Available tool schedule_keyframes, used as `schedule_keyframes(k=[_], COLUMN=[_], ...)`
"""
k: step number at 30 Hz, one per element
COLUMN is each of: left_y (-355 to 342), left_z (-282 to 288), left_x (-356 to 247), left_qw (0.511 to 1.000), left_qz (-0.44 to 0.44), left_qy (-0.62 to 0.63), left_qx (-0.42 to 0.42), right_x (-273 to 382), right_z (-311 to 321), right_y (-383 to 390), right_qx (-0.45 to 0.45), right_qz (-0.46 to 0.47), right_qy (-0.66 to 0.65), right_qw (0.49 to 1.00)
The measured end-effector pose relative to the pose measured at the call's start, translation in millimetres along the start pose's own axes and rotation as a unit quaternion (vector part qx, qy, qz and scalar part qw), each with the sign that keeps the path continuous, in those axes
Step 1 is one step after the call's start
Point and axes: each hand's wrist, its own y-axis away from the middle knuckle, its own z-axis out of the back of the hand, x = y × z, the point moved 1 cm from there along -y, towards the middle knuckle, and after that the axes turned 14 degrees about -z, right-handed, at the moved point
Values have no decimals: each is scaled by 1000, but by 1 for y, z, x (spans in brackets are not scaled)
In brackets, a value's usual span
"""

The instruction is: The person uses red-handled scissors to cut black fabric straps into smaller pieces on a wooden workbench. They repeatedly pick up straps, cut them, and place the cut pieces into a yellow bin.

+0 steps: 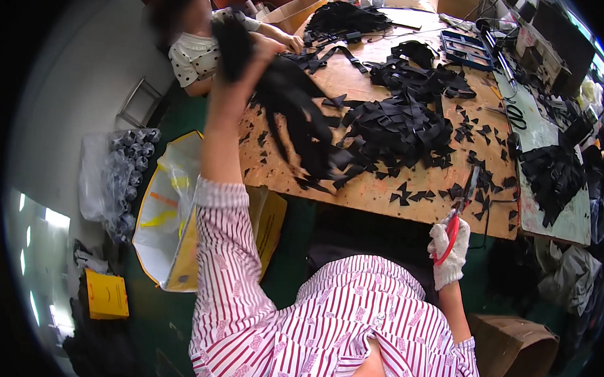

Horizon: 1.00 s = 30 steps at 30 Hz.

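My left hand (254, 62), bare and blurred by motion, is raised over the near left corner of the work table. Its fingers are closed on a bunch of black webbing straps (295, 105), which hang down and trail toward the tabletop. In a white knitted glove, my right hand (450, 257) grips red-handled scissors (453, 235) at the table's near edge, with the blades pointing up over small black offcuts (483, 175). A large heap of black strap pieces (400, 129) lies between my hands on the table.
The wooden table (361, 197) carries more black heaps and a blue tray (466, 50). Black-handled scissors (515, 116) lie at the right. A co-worker (195, 58) sits at the far left. An open white-and-yellow bag (156, 213) stands by my left arm, a cardboard box (512, 349) at lower right.
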Motion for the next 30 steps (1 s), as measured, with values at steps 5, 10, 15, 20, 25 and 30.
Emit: schedule_keyframes(k=[5, 10, 15, 20, 25, 30], left_y=[-16, -39, -57, -77, -90, -97], left_z=[-6, -29, -48, -89, -113, -183], left_x=[-8, 12, -2, -14, -48, -101], left_qw=[996, 919, 984, 972, 968, 943], left_qz=[-67, -283, -154, -62, -14, -81], left_qy=[54, -254, -9, 219, 246, 309], left_qx=[-7, 103, 90, 54, 48, 90], right_x=[1, 9, 8, 15, 20, 17], right_z=[11, 18, 24, 46, 64, 90], right_y=[-3, 6, 8, 14, 4, -8], right_qx=[-20, -51, -66, -93, -111, -171], right_qz=[9, 3, 30, 54, 69, 78], right_qy=[-8, -54, -78, -100, -156, -269], right_qw=[1000, 997, 994, 989, 979, 945])
